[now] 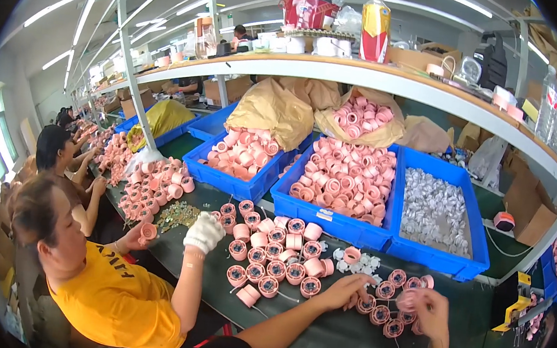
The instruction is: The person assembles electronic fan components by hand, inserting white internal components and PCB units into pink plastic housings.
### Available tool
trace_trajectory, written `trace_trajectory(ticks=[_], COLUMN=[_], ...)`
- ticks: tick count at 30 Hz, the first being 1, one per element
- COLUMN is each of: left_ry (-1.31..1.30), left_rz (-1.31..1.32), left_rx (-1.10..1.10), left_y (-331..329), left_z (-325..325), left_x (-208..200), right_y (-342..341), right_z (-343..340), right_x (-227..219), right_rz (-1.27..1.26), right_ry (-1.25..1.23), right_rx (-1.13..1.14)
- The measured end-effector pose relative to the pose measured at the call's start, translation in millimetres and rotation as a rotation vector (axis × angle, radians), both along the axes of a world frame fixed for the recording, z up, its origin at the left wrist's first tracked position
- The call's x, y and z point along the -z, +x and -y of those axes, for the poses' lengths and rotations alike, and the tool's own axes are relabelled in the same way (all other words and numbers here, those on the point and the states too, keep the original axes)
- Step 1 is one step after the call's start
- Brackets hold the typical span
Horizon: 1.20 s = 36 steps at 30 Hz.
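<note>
My right hand (430, 314) grips a pink round plastic housing (408, 299), somewhat blurred, above a cluster of pink housings with dark round inserts (393, 327). Just left of that cluster is my left hand (346, 292), fingers bent and pressed together; something small and pale shows at the fingertips, too small to name. Beyond it lies a little pile of white flat plastic pieces (362, 264), with a single pink housing (351, 255) among them. Many more pink housings with inserts (275, 252), some trailing thin wires, cover the green bench left of my hands.
Blue bins of pink housings (351, 180) and white pieces (434, 211) line the bench's far side, beneath a shelf (301, 66) carrying bottles and boxes. At left, a co-worker in a yellow shirt (115, 299) handles a pink housing. A yellow-black device (511, 302) stands far right.
</note>
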<state>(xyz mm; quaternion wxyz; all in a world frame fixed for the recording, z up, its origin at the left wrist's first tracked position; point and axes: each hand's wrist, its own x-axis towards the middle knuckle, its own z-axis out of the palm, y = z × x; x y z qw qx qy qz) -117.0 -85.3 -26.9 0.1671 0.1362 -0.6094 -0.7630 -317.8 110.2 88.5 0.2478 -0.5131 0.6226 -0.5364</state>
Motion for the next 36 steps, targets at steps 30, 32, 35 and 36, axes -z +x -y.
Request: trace_trajectory(ticks=[30, 32, 35, 36], left_ry=[-0.157, -0.182, -0.261, -0.298], left_rz=[-0.319, -0.300, -0.310, -0.324], left_rx=[-0.700, -0.727, -0.796, -0.822], left_y=[-17, -13, -14, -15], left_z=[-1, 1, 1, 3], left_x=[-6, -6, -8, -8], right_y=[17, 31, 21, 16], right_z=[150, 155, 155, 154], right_x=[100, 87, 94, 97], right_rz=[-0.889, -0.867, -0.892, -0.874], right_ry=[0.351, 0.411, 0.379, 0.342], right_rx=[0.131, 0.107, 0.094, 0.100])
